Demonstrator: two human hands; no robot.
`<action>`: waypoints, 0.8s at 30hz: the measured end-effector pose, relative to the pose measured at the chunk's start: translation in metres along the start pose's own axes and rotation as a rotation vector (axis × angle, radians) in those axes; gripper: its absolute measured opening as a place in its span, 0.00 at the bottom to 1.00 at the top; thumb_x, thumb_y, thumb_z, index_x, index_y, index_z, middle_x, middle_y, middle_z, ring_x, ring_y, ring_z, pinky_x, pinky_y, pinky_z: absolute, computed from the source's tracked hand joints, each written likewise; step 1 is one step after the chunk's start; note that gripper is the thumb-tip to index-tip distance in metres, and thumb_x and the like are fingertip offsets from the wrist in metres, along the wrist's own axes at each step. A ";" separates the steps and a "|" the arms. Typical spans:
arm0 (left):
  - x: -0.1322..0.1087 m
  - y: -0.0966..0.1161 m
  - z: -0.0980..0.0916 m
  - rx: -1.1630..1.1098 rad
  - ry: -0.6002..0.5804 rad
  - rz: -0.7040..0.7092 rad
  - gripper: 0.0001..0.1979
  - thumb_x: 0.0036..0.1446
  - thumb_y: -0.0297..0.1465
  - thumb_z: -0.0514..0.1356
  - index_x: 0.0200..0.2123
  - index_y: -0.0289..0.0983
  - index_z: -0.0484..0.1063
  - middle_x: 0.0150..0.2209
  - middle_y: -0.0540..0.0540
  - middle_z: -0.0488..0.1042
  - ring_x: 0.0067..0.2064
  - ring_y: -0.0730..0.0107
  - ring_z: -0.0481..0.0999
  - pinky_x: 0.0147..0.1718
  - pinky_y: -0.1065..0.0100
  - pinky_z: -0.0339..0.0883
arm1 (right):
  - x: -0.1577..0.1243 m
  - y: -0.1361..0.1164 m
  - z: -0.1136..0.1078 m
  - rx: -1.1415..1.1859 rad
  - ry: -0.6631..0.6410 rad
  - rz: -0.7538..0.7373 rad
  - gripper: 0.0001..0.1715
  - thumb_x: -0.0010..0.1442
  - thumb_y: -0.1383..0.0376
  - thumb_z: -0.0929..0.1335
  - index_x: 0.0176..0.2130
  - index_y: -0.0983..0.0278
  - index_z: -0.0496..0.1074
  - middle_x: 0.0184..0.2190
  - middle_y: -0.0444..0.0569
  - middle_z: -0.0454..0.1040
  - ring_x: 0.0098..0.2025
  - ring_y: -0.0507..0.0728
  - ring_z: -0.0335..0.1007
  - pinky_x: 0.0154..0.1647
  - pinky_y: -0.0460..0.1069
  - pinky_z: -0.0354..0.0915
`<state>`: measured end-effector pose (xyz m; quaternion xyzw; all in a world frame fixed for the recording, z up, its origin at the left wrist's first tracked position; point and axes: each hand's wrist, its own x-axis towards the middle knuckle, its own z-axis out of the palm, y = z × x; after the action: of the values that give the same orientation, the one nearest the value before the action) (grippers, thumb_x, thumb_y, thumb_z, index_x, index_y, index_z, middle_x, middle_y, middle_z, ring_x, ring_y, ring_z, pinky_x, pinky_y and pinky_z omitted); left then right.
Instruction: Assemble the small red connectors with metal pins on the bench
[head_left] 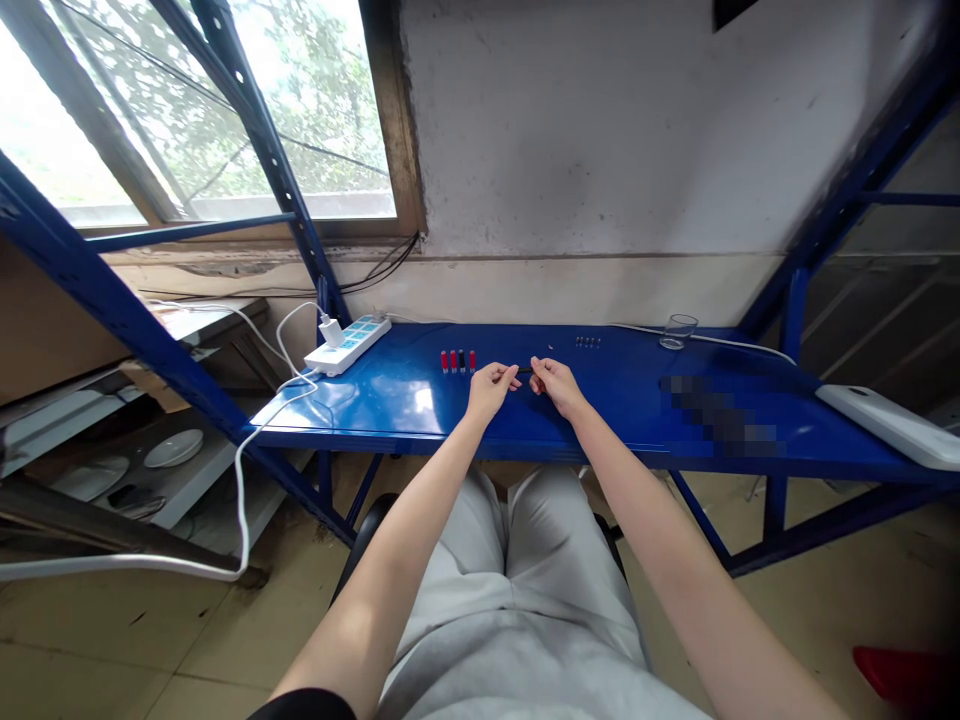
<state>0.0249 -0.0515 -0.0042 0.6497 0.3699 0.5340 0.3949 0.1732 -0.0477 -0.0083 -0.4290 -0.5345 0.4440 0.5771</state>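
Over the middle of the blue metal shelf (pixel 420 400), the person's two hands are hovering almost fingertip to fingertip. The left hand (pixel 491 386), on the left side of the pair, is holding its thumb and forefinger drawn close together, pinching one end of a small dark piece (pixel 525 370); the right hand (pixel 556 384) is facing it from the other side, its fingers likewise narrowed and gripping the opposite end. That piece is being held low over the shelf between the two hands, and it is too small to say what it is. Just behind and to the left of the left hand, a short row of red and black pieces (pixel 457 360) is standing upright on the shelf, near the hands but not touching them. Farther back, to the right of the hands, a cluster of tiny dark bits (pixel 587 342) is lying near the rear edge. A white power strip (pixel 352 343) is sitting at the shelf's left rear corner, with a white charger (pixel 331 329) plugged into it and a white cable (pixel 241 480) trailing down off the left edge toward the floor. A clear glass (pixel 679 330) is standing well apart at the right rear, and a flat white object (pixel 892 425) is resting at the far right end
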 end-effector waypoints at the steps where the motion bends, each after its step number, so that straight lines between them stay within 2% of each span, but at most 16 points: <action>1: 0.000 0.001 0.001 0.045 0.008 0.010 0.17 0.53 0.43 0.56 0.26 0.34 0.69 0.24 0.45 0.75 0.27 0.71 0.74 0.31 0.69 0.67 | -0.001 0.000 0.000 -0.045 0.020 -0.013 0.28 0.46 0.42 0.66 0.22 0.63 0.62 0.10 0.41 0.63 0.13 0.47 0.55 0.16 0.44 0.54; 5: 0.005 0.006 0.003 0.231 0.006 0.067 0.21 0.55 0.46 0.52 0.19 0.36 0.67 0.20 0.47 0.73 0.26 0.71 0.72 0.32 0.71 0.63 | -0.004 -0.004 0.000 -0.145 0.122 -0.027 0.29 0.49 0.40 0.63 0.20 0.62 0.61 0.08 0.41 0.60 0.11 0.48 0.53 0.13 0.44 0.50; 9: 0.016 0.018 0.000 0.359 -0.113 0.132 0.22 0.56 0.45 0.51 0.18 0.37 0.67 0.19 0.48 0.71 0.24 0.72 0.69 0.30 0.71 0.60 | -0.006 -0.008 0.000 -0.130 0.184 -0.053 0.30 0.51 0.40 0.62 0.19 0.62 0.59 0.08 0.41 0.58 0.10 0.47 0.50 0.12 0.44 0.49; 16: 0.037 0.040 -0.013 0.559 -0.310 0.352 0.06 0.52 0.34 0.59 0.29 0.38 0.71 0.27 0.47 0.72 0.29 0.69 0.70 0.33 0.70 0.59 | -0.004 -0.008 -0.004 -0.036 0.228 -0.052 0.30 0.49 0.38 0.61 0.19 0.61 0.57 0.08 0.40 0.56 0.11 0.47 0.49 0.12 0.45 0.47; 19: 0.043 0.047 -0.011 0.623 -0.356 0.366 0.04 0.51 0.32 0.59 0.30 0.38 0.71 0.28 0.46 0.72 0.32 0.67 0.70 0.36 0.70 0.59 | -0.003 -0.009 -0.004 0.004 0.220 -0.030 0.30 0.49 0.38 0.61 0.19 0.61 0.56 0.08 0.39 0.55 0.11 0.47 0.49 0.12 0.45 0.48; 24: 0.052 0.053 -0.007 0.636 -0.352 0.360 0.03 0.50 0.31 0.59 0.30 0.38 0.71 0.29 0.45 0.73 0.36 0.64 0.71 0.39 0.70 0.59 | -0.004 -0.012 -0.003 0.059 0.197 0.005 0.29 0.49 0.39 0.62 0.19 0.61 0.56 0.08 0.38 0.54 0.11 0.47 0.48 0.12 0.45 0.47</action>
<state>0.0292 -0.0254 0.0656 0.8754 0.3237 0.3341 0.1317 0.1765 -0.0541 0.0022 -0.4547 -0.4606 0.4167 0.6383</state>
